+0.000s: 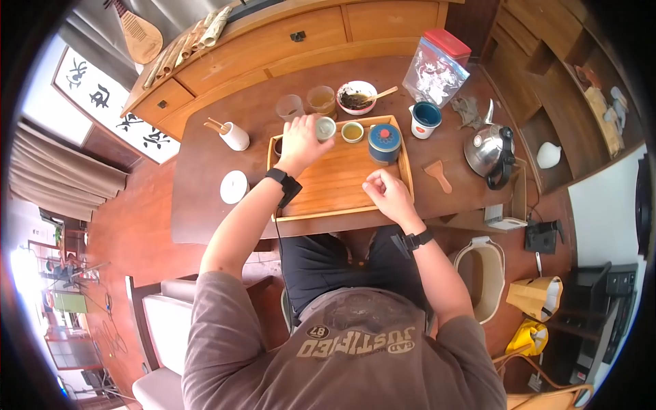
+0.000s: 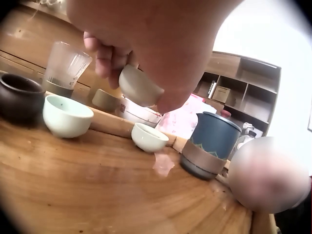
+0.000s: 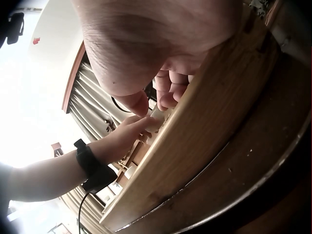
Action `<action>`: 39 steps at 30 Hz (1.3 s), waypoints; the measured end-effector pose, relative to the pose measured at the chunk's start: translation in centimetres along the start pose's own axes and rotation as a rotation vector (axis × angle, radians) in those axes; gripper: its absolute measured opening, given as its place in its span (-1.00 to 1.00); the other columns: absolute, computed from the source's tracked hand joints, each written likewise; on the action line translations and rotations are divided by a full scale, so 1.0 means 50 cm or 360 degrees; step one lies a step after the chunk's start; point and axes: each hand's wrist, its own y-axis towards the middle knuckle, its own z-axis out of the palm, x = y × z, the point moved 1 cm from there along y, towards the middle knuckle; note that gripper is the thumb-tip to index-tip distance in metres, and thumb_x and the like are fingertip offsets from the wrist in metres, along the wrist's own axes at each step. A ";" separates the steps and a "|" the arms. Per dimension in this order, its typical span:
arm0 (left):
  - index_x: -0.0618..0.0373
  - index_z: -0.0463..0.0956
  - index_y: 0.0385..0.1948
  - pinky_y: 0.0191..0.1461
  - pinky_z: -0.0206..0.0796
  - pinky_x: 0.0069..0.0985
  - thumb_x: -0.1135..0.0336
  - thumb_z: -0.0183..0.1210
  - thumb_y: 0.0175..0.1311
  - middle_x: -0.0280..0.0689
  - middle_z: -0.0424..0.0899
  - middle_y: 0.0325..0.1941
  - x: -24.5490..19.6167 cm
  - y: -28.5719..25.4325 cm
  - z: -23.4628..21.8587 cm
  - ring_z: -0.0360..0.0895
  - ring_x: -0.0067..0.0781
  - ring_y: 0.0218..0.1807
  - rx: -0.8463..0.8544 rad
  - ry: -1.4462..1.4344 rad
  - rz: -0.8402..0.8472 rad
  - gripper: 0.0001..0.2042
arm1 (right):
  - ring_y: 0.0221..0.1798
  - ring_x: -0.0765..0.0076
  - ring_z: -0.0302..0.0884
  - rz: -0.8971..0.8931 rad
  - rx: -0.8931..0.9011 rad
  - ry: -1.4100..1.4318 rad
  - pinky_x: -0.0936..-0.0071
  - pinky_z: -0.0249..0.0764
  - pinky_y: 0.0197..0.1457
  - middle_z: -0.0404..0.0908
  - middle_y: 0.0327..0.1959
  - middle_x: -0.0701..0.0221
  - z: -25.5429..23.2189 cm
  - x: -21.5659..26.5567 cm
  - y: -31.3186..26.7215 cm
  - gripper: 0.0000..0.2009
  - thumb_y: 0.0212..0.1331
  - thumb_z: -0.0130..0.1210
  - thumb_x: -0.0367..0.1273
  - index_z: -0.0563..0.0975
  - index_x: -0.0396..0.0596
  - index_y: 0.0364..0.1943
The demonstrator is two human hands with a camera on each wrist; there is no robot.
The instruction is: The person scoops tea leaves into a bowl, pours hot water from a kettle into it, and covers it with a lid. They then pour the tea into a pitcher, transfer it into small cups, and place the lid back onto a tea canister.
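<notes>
My left hand (image 1: 305, 142) pinches a small white teacup (image 2: 139, 87) between thumb and fingers, raised above the wooden tray (image 1: 328, 195). Under and beside that hand, a pale green cup (image 2: 68, 117) and a dark brown cup (image 2: 20, 95) stand on the tray. A white cup of yellowish tea (image 1: 352, 132) sits near the tray's back edge. To its right is a blue lidded pot (image 1: 384, 145) with a red knob. My right hand (image 1: 391, 197) is by the tray's right edge, fingers loosely curled, holding nothing.
Behind the tray stand two clear cups, one with amber liquid (image 1: 321, 100), and a bowl of dark leaves (image 1: 356, 98). A blue-and-white mug (image 1: 425, 119), wooden scraper (image 1: 439, 175) and steel kettle (image 1: 486, 154) are at right. A tool holder (image 1: 236, 137) and white disc (image 1: 234, 186) lie left.
</notes>
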 end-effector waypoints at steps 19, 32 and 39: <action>0.12 0.55 0.21 0.31 0.29 -0.09 0.10 0.44 0.15 -0.14 0.60 0.14 -0.055 -0.076 0.000 0.51 -0.05 0.25 0.0068 0.0075 -0.0064 -0.42 | -0.46 0.43 0.51 0.0018 0.0019 -0.0022 0.38 0.46 -0.32 0.57 -0.51 0.44 0.001 0.009 0.003 -0.78 0.43 0.34 -0.25 0.64 -0.09 -0.07; 0.11 0.62 -0.01 0.12 0.36 -0.14 0.25 0.39 0.28 -0.16 0.56 -0.12 -0.031 -0.335 -0.089 0.52 -0.02 0.03 0.0066 -0.0316 -0.0307 -0.70 | -0.47 0.56 0.43 0.0149 0.0034 -0.0009 0.51 0.41 -0.35 0.59 -0.48 0.48 0.002 0.031 0.007 -0.81 0.42 0.35 -0.34 0.63 -0.11 -0.05; 0.06 0.60 0.03 0.01 0.36 -0.22 0.28 0.34 0.22 -0.23 0.62 -0.09 -0.039 -0.315 -0.071 0.55 -0.13 -0.09 0.0092 -0.0317 -0.0458 -0.66 | -0.47 0.64 0.38 0.0226 0.0017 0.0031 0.57 0.33 -0.39 0.52 -0.49 0.55 0.007 0.021 0.005 -0.84 0.41 0.36 -0.39 0.64 -0.11 -0.06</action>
